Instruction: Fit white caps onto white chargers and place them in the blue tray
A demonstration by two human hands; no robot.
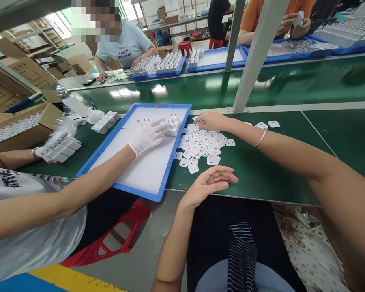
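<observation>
A heap of small white square plates (203, 142) with rounded corners and a tiny slot lies loose on the green work surface. My right hand (213, 121) reaches over the heap's far edge, its fingers bent down among the plates; what is at the fingertips is hidden. Near the table's front edge, my left hand (211, 182) hovers with the palm turned sideways and fingers loosely stretched, holding nothing. Left of the heap, a blue-rimmed tray (167, 178) holds white plug-like blocks (173, 125) at its far end.
A co-worker's gloved hand (149, 136) reaches over the tray; their other hand holds white blocks (63, 148). A cardboard box (50, 117) stands far left. A metal post (252, 61) rises behind the table. Two stray plates (273, 124) lie beyond my right forearm.
</observation>
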